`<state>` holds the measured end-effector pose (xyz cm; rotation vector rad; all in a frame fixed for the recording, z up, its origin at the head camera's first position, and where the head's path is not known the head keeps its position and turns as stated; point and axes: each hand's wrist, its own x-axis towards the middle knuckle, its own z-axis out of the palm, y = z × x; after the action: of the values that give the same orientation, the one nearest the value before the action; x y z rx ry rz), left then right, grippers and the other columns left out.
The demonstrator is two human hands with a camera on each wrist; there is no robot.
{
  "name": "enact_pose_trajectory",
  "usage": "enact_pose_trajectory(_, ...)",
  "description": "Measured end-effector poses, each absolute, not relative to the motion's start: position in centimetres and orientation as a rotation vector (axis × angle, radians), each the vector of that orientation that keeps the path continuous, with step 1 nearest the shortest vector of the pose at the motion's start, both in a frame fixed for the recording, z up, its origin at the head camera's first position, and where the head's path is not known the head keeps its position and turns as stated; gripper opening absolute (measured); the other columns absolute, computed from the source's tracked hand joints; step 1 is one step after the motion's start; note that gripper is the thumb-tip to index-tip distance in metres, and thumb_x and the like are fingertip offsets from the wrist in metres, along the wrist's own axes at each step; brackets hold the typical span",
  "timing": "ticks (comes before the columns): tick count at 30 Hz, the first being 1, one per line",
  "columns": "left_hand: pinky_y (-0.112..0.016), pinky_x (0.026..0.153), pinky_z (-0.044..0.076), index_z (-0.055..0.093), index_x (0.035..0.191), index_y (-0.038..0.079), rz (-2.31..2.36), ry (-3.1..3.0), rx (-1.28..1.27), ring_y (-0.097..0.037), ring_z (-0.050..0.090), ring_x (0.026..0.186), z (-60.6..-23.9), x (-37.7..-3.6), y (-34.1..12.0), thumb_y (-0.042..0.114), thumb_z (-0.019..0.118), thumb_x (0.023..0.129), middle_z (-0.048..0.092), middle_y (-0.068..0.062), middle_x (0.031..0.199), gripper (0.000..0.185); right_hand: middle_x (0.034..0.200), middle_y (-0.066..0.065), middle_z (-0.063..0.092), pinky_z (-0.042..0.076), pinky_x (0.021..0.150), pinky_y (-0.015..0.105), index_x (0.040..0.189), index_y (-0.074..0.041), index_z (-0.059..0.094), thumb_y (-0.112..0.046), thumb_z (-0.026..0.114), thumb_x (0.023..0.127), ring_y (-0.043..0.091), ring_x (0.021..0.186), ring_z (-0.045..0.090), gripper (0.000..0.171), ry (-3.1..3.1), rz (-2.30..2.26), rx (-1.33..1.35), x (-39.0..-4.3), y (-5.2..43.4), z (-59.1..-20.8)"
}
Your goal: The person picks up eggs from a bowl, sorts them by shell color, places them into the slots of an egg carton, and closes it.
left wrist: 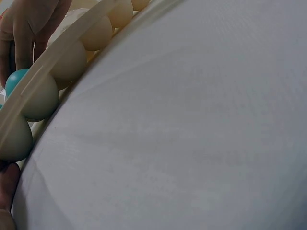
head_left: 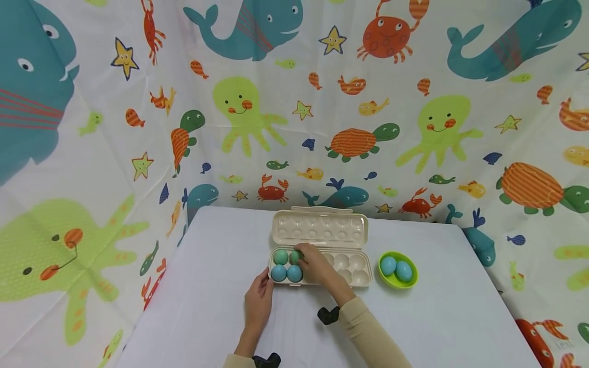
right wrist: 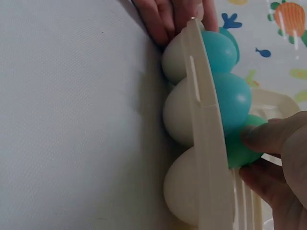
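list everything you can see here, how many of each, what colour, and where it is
egg carton: one, cream, open with its lid tipped back, middle of the table.
eggs in the carton: four, three blue and one greener, in the left end cups; the back right one is under the right hand's fingers.
bowl: one, lime green, right of the carton.
eggs in the bowl: two, blue, side by side.
table: one, white cover, under everything.
backdrop: one, white cloth printed with sea animals, behind and at both sides.
left hand: one, resting against the carton's left front corner.
right hand: one, beige sleeve, fingers pinching the greener egg in the carton.
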<state>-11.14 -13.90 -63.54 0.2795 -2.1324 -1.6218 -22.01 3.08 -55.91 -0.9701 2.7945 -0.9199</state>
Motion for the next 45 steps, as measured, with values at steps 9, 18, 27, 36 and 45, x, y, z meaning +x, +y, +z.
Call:
enact_pose_trajectory(9, -0.031, 0.092, 0.059, 0.063, 0.132, 0.003, -1.611, -2.138, 0.285, -0.027, 0.070, 0.111, -63.7, -11.1, -13.7, 0.009, 0.063, 0.098, 0.068, -0.015, 0.130, 0.035, 0.133, 0.014, 0.063, 0.049, 0.110, 0.046, 0.130, -0.003, 0.059, -0.001, 0.060, 0.097, 0.029, 0.127, 0.057, 0.033, 2.771, -0.858, -0.963, -21.8, 2.7, -56.5)
enact_pose_trajectory(18, -0.028, 0.095, 0.058, 0.063, 0.133, 0.005, -1.648, -2.142, 0.328, -0.022, 0.069, 0.113, -63.4, -11.3, -13.9, 0.010, 0.063, 0.098, 0.067, -0.011, 0.133, 0.036, 0.139, 0.013, 0.057, 0.047, 0.112, 0.046, 0.133, -0.006, 0.057, -0.001, 0.059, 0.098, 0.030, 0.131, 0.053, 0.035, 2.809, -0.831, -0.964, -21.7, 2.8, -56.5)
enact_pose_trajectory(27, -0.006, 0.090, 0.051, 0.063, 0.133, 0.006, -1.652, -2.139, 0.316, -0.021, 0.069, 0.114, -63.6, -11.7, -14.2, 0.009, 0.063, 0.098, 0.067, -0.010, 0.133, 0.036, 0.137, 0.013, 0.056, 0.049, 0.110, 0.045, 0.136, -0.007, 0.056, -0.001, 0.060, 0.097, 0.030, 0.128, 0.054, 0.039, 2.840, -0.825, -0.950, -21.7, 2.8, -56.4)
enact_pose_trajectory(36, -0.003, 0.089, 0.050, 0.063, 0.133, 0.007, -1.654, -2.118, 0.299, -0.023, 0.068, 0.113, -64.0, -12.1, -14.5, 0.008, 0.063, 0.098, 0.067, -0.010, 0.134, 0.036, 0.137, 0.011, 0.057, 0.050, 0.109, 0.046, 0.137, -0.010, 0.055, -0.012, 0.067, 0.095, 0.029, 0.129, 0.053, 0.044, 2.973, -0.831, -0.866, -21.1, 4.5, -54.7)
enact_pose_trajectory(45, -0.002, 0.089, 0.048, 0.063, 0.134, 0.006, -1.692, -2.124, 0.323, -0.023, 0.068, 0.115, -63.8, -12.0, -14.4, 0.008, 0.063, 0.098, 0.067, -0.011, 0.133, 0.036, 0.126, 0.012, 0.061, 0.054, 0.098, 0.047, 0.127, -0.007, 0.062, -0.017, 0.073, 0.091, 0.031, 0.116, 0.057, 0.039, 3.209, -0.852, -0.622, -20.0, 10.1, -53.7)
